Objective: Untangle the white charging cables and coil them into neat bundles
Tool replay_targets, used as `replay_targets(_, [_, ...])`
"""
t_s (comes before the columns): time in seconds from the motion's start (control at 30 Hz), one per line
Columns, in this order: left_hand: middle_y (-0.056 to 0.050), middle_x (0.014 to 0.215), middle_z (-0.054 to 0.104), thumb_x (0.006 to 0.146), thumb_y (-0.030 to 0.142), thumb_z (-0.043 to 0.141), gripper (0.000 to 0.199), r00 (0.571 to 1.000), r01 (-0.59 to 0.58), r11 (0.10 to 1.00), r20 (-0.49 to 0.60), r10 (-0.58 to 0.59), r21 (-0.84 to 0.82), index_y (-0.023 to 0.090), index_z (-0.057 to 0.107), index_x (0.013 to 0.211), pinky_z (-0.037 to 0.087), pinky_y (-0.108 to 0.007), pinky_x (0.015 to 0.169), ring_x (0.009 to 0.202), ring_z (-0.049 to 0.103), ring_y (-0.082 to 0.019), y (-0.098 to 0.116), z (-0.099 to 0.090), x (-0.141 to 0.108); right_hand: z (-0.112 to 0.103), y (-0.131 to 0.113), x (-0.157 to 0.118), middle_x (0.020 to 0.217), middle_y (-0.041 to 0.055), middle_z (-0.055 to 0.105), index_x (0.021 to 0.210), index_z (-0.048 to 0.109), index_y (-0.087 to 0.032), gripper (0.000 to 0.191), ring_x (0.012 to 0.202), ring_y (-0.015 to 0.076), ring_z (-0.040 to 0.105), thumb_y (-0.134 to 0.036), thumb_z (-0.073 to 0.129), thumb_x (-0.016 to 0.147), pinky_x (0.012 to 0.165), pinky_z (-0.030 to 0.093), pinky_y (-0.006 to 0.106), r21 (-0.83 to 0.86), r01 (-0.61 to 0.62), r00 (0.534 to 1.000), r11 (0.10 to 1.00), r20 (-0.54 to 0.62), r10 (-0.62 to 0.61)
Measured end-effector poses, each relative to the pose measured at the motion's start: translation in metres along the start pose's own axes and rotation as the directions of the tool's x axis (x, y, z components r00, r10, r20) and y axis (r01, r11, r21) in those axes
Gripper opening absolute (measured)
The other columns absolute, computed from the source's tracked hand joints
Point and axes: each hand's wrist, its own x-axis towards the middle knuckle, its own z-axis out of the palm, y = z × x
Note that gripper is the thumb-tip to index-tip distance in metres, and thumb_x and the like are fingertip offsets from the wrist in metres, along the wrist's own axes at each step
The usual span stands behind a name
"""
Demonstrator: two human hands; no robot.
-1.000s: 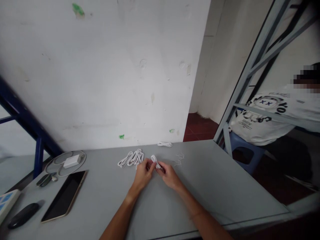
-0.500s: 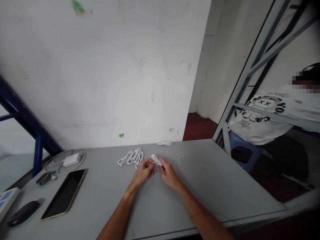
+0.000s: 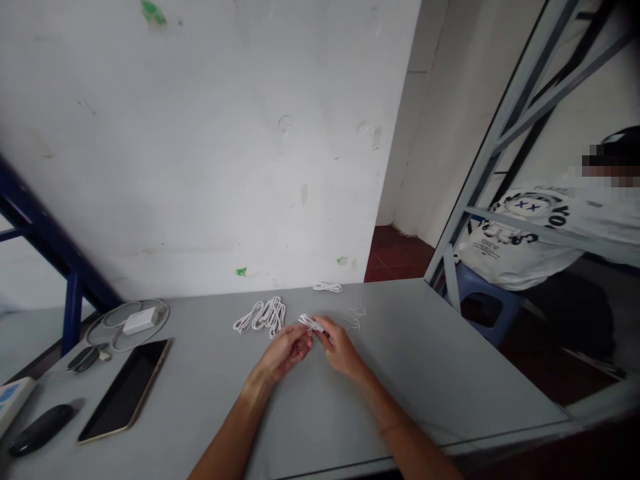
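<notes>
Head view: left hand (image 3: 283, 353) and right hand (image 3: 341, 349), grips clamped on 1 white cable (image 3: 310, 323) (looped).

**Two Hands, Three White Cable Coils, One Seated Person**

One left hand (image 3: 283, 353) and one right hand (image 3: 340, 350) — between them, one small white cable coil (image 3: 311, 323). On the one grey table (image 3: 425, 373): one looped white cable bundle (image 3: 260, 318), one far white cable coil (image 3: 327, 287), one thin white tangle (image 3: 356, 318), one white power adapter (image 3: 139, 321), one tablet (image 3: 123, 390), one black mouse (image 3: 40, 430). Off to the right — one blue stool (image 3: 487, 303), one seated person (image 3: 530, 240).
</notes>
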Motion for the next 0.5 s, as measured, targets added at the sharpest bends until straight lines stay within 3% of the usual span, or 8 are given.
replay_targets(0.1, [-0.001,0.066,0.061,0.072,0.056,0.082,0.044,0.999,-0.001,0.998,0.04,-0.002,0.067,0.015,0.063,0.071,0.017,-0.02,0.042,0.047,0.035,-0.004,0.003,0.0,-0.003,-0.001,0.0,0.0,0.105,0.0034,0.068,0.111,0.06,-0.027,0.033,0.097,0.0225,0.062,-0.023,0.048,0.081,0.084,0.047,0.033,0.065,-0.052,0.998,0.997,0.023,0.05])
replay_targets(0.2, [-0.001,0.062,0.059,0.081,0.054,0.072,0.039,0.992,-0.123,0.933,0.035,0.118,0.338,0.017,0.064,0.07,0.026,-0.021,0.046,0.049,0.04,-0.008,0.003,0.001,-0.003,-0.002,0.0,0.002,0.085,0.0013,0.07,0.109,0.061,-0.025,0.033,0.073,0.0194,0.064,-0.025,0.053,0.077,0.066,0.05,0.029,0.146,-0.2,0.979,0.969,0.052,0.195])
replay_targets(0.33, [-0.002,0.064,0.06,0.09,0.039,0.056,0.029,0.892,-0.333,0.547,0.068,0.448,0.768,0.02,0.063,0.07,0.039,-0.026,0.062,0.061,0.051,-0.015,0.0,0.001,0.0,-0.006,-0.004,0.003,0.053,-0.0084,0.057,0.107,0.058,-0.026,0.037,0.033,0.0103,0.043,-0.031,0.059,0.07,0.033,0.029,0.02,0.313,-0.509,0.86,0.802,0.14,0.491])
replay_targets(0.4, [-0.003,0.07,0.064,0.091,0.032,0.051,0.026,0.868,-0.363,0.44,0.126,0.48,0.821,0.02,0.064,0.072,0.04,-0.028,0.067,0.067,0.054,-0.017,-0.001,0.0,0.0,-0.01,-0.006,0.003,0.052,-0.0091,0.055,0.105,0.057,-0.026,0.038,0.03,0.0089,0.039,-0.037,0.061,0.069,0.031,0.023,0.019,0.408,-0.549,0.834,0.729,0.215,0.508])
replay_targets(0.5, [0.0,0.062,0.057,0.091,0.03,0.053,0.026,0.887,-0.381,0.46,0.176,0.427,0.802,0.019,0.062,0.07,0.035,-0.027,0.061,0.059,0.047,-0.014,0.0,-0.001,-0.003,-0.012,-0.004,0.003,0.056,-0.0073,0.056,0.104,0.059,-0.024,0.04,0.036,0.0087,0.043,-0.043,0.063,0.069,0.034,0.026,0.02,0.478,-0.51,0.86,0.715,0.298,0.415])
